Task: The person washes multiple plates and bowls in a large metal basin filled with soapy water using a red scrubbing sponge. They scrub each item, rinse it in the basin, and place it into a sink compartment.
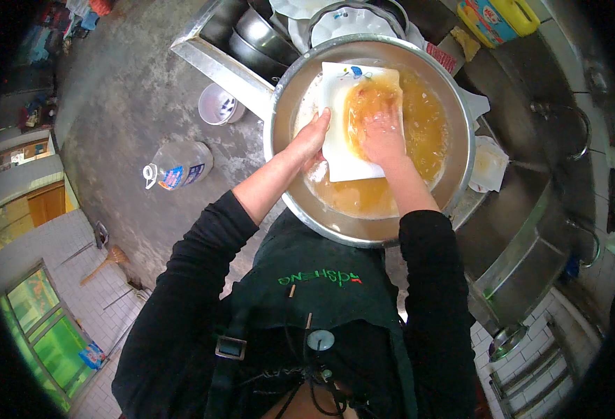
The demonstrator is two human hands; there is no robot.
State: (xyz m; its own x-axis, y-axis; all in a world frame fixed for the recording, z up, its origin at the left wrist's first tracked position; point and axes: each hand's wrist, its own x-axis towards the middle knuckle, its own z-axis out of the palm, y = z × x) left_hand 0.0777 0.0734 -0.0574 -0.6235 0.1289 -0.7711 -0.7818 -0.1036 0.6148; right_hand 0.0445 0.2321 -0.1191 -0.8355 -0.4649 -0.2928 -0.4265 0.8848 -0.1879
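Observation:
A large round metal basin (457,194) holds cloudy yellow-brown liquid with foam along its edge. Tilted in it is a white rectangular plate (333,125) with a blue floral motif, partly covered by the liquid. My left hand (311,137) grips the plate's left edge, thumb on top. My right hand (383,131) is pressed onto the plate's right half, its fingers under the liquid. Whether anything lies beneath those fingers is hidden.
Metal bowls (263,39) and white scalloped dishes (357,26) sit beyond the basin. A yellow detergent jug (499,21) stands at upper right by the metal sink (517,209). A clear plastic jug (179,165) and a white tub (221,105) are on the concrete floor.

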